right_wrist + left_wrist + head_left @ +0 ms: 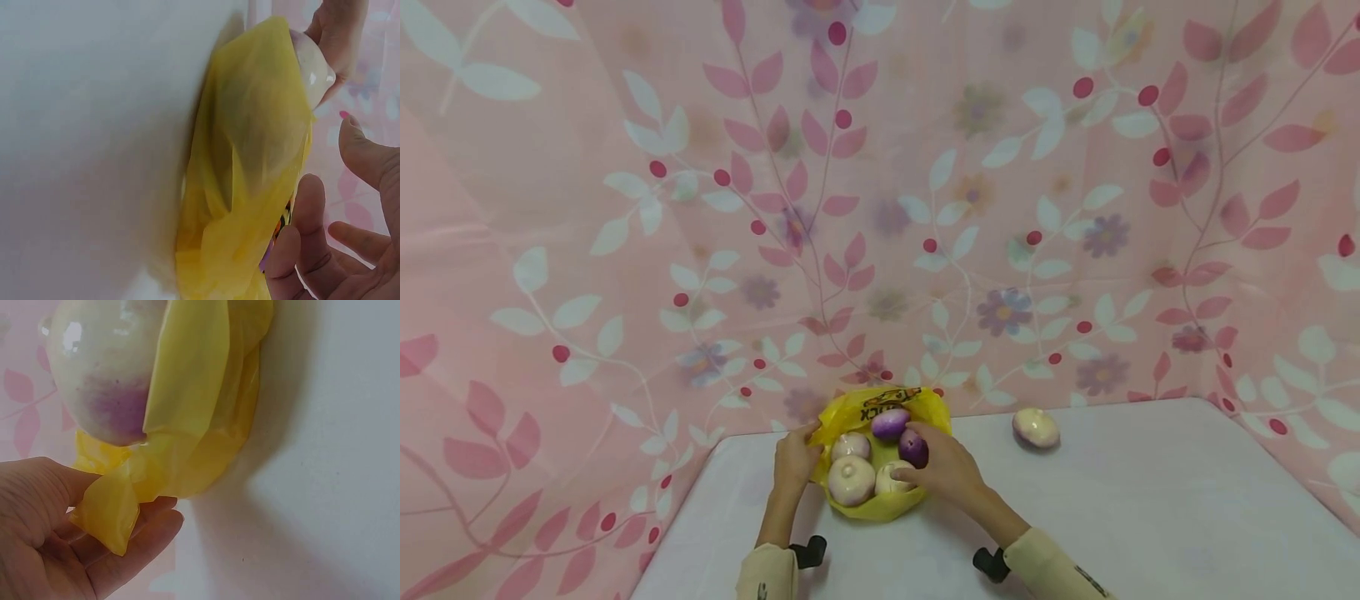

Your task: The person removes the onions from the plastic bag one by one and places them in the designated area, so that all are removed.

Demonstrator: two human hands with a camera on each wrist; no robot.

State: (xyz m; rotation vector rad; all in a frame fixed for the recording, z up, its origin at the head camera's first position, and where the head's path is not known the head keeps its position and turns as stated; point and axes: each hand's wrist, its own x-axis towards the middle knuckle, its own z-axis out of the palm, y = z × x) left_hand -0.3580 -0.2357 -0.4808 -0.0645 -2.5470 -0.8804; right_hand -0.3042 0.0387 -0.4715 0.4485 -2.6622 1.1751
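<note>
A yellow plastic bag (880, 507) lies on the table with its mouth spread. Inside it are white turnips (852, 481) with purple patches, plus two glossy purple egg-shaped vegetables (891, 425) whose kind I cannot tell. My left hand (796, 460) pinches the bag's left edge; folded plastic shows between thumb and fingers in the left wrist view. Over the bag's right side is my right hand (951, 468), with its thumb by a turnip and its fingers near the darker purple vegetable (913, 448). In the right wrist view its fingers are spread and loosely bent, gripping nothing visible.
Another white turnip (1036, 427) sits apart, near the back edge of the white table (1120, 500). A pink floral cloth (880, 208) hangs behind the table. Black wrist-camera mounts (990, 565) jut inward from both wrists.
</note>
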